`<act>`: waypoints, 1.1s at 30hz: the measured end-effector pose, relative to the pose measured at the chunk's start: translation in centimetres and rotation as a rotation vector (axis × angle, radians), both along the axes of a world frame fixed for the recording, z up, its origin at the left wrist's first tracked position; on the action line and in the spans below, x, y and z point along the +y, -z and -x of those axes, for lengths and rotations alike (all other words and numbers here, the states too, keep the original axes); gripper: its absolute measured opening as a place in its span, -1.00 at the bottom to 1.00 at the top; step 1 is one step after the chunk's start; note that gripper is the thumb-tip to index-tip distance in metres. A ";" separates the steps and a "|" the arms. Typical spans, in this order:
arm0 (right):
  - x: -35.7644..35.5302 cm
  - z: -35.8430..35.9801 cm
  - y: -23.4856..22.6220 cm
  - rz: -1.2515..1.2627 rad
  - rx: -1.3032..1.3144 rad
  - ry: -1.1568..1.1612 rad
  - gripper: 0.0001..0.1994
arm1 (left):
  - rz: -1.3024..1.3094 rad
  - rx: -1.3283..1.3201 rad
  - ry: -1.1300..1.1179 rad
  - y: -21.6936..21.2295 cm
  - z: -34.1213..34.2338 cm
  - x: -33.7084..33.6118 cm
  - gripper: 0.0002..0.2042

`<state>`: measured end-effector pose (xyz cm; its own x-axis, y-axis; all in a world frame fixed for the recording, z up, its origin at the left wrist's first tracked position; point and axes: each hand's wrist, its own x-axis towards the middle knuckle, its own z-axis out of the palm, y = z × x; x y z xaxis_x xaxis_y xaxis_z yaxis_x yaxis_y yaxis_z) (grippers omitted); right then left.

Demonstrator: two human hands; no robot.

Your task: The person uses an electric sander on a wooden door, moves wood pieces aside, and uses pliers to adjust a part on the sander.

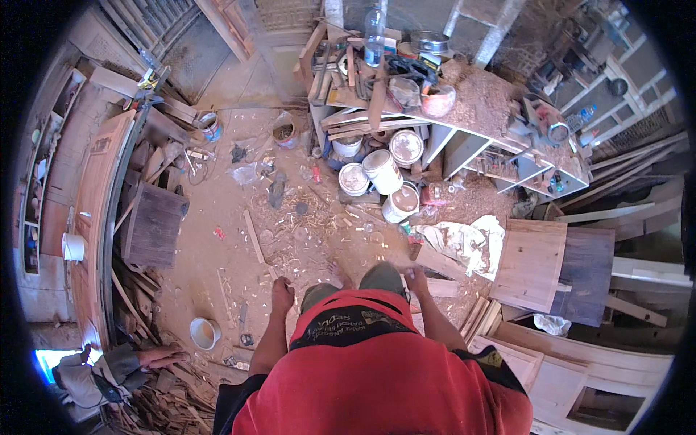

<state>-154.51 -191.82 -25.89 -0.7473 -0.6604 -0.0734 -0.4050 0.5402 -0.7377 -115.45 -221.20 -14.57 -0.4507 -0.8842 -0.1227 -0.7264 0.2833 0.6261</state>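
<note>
Hidden: the person's red shirt (377, 377) fills the bottom centre of the frame and covers most of the legs; only the knees and one bare foot (336, 272) show above it.
Cut off: another person's hand (161, 355) and sleeve come in at the lower left edge; the rest of them is out of frame.
Hard to make out: the fingers of both hands are small and blurred.
Left hand (281, 295): just left of centre, hanging by the left knee over the sawdust floor (232, 254); fingers curled loosely, holding nothing that can be seen.
Right hand (417, 279): just right of centre, beside the right knee; it seems to rest on or just over a wooden plank (442, 262), but I cannot tell whether it grips it.
Nearby: a thin wood strip (253, 236) lies on the floor above the left hand; paint cans (382, 171) stand under the cluttered workbench (478, 101) at upper centre; a white bowl (204, 333) sits at lower left.
</note>
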 end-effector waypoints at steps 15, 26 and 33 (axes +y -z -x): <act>-59.1 22.6 -14.7 0.001 0.355 -0.238 -0.66 | -0.136 -0.026 -0.790 4.2 -9.0 0.7 -0.94; -74.1 32.7 -10.8 -0.540 0.582 -0.157 -0.73 | -0.189 -0.106 -1.063 0.4 -0.1 9.0 -0.85; -75.9 34.9 -10.4 -0.367 0.454 -0.026 -0.52 | -0.121 -0.138 -1.041 -6.3 8.1 -1.5 -0.79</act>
